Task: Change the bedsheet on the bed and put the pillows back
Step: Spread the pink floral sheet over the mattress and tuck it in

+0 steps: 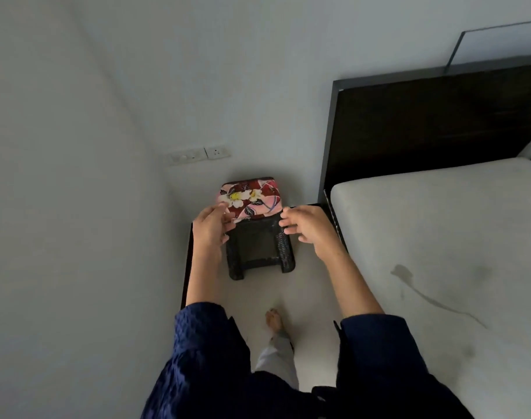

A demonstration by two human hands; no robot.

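Left hand (211, 226) and right hand (309, 228) reach forward, fingers loosely curled.

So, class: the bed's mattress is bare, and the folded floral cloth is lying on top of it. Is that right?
Not quite. The mattress is bare, but the folded floral cloth lies on the black stool on the floor beside the bed, not on the mattress. The head view shows it.
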